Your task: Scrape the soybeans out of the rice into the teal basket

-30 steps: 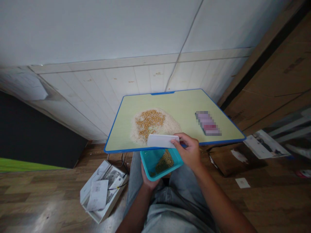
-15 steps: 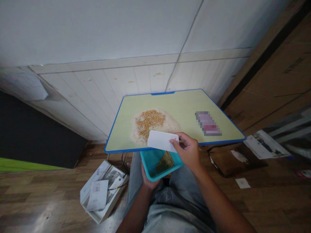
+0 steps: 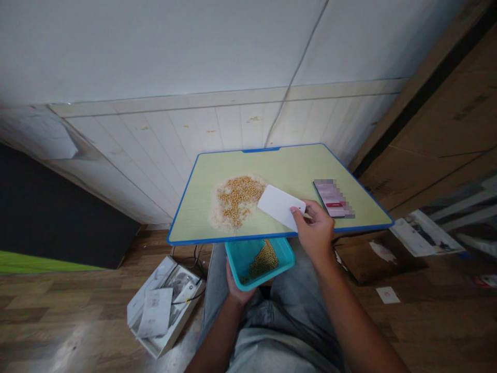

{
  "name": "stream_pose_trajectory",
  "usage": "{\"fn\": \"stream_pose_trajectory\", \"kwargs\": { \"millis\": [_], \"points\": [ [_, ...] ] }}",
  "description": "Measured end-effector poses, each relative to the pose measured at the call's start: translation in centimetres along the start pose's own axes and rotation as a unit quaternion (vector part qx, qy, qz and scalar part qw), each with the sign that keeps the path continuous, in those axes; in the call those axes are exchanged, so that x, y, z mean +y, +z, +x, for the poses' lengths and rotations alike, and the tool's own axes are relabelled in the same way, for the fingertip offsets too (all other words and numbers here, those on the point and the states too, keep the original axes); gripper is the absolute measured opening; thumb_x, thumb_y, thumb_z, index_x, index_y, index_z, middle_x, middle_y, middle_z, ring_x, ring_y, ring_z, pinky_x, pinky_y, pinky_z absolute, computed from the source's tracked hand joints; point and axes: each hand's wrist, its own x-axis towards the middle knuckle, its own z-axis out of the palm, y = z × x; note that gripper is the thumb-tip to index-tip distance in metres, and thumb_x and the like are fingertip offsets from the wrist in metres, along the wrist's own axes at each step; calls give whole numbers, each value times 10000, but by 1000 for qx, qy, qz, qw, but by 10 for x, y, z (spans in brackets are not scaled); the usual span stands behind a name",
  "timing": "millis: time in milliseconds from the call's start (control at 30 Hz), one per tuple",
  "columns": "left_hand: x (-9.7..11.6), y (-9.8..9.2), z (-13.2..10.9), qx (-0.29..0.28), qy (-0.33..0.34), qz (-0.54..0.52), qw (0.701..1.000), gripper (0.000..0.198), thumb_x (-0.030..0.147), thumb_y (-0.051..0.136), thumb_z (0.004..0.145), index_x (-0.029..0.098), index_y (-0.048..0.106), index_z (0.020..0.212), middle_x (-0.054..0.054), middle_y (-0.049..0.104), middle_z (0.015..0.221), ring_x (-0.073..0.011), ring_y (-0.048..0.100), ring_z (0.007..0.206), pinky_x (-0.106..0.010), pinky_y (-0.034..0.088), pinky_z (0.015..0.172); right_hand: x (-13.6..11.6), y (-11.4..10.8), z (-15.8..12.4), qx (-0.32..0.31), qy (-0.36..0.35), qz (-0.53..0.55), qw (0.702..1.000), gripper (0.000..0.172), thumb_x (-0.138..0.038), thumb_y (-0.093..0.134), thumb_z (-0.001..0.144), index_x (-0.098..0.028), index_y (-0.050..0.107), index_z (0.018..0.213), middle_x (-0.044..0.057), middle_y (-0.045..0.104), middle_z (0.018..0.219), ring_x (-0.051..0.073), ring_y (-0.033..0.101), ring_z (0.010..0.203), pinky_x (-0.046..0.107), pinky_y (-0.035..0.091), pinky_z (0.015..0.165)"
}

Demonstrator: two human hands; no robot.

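My right hand [image 3: 316, 230] pinches a flat white scraper [image 3: 280, 206] by its right end, thumb on top. The scraper is tilted over the table beside the right edge of a pile of white rice [image 3: 215, 220]. Yellow soybeans [image 3: 235, 199] lie on top of that rice. Below the table's front edge, my left hand [image 3: 236, 290] grips a teal plastic container [image 3: 286, 255] from its left side and underneath. Small green beans [image 3: 266, 260] are heaped inside it. The container's far rim sits close under the table edge.
The pale green folding table [image 3: 295, 163] has a blue rim. A phone [image 3: 333, 199] lies on its right side. On the floor stand a white box [image 3: 165, 311] with papers and cables at left and a brown carton [image 3: 365, 259] at right. A wall closes off the back.
My right hand has moved the scraper right and farther from me, from the pile's front edge to its right side. The left hand and container have stayed put.
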Motion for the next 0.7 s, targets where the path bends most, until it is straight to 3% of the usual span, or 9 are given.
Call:
{"fn": "stream_pose_trajectory", "kwargs": {
  "millis": [133, 233, 500, 700],
  "points": [
    [-3, -10, 5, -8, -2, 1, 1000, 738, 812, 618, 975, 339, 780, 1519, -68, 741, 1741, -399, 302, 1863, -648, 257, 1502, -2, 9, 2, 1, -3, 13, 1000, 199, -411, 816, 933, -224, 832, 1001, 41, 838, 860, 233, 797, 806, 294, 650, 668],
    [-3, -14, 8, -5, -8, -4, 1000, 777, 812, 607, 988, 353, 699, 1608, -42, 701, 1783, -371, 308, 1863, -619, 263, 1503, -5, 17, 7, -14, -5, 11, 1000, 211, -418, 804, 920, -225, 839, 997, 40, 838, 853, 236, 800, 797, 300, 650, 671],
    [-4, -16, 9, 0, 2, 17, 1000, 698, 838, 621, 971, 353, 815, 1434, -59, 797, 1663, -425, 414, 1812, -645, 330, 1488, -11, 25, 12, -87, -33, 17, 996, 206, -421, 781, 905, -235, 854, 955, 34, 871, 868, 239, 814, 807, 315, 657, 711],
    [-6, -21, 14, -42, -4, -6, 999, 646, 826, 585, 999, 375, 874, 1360, -31, 814, 1651, -395, 381, 1831, -646, 238, 1506, -10, 27, 13, -82, -31, 27, 996, 210, -430, 792, 914, -246, 861, 987, 38, 884, 894, 256, 828, 837, 340, 674, 749]
  ]
}}
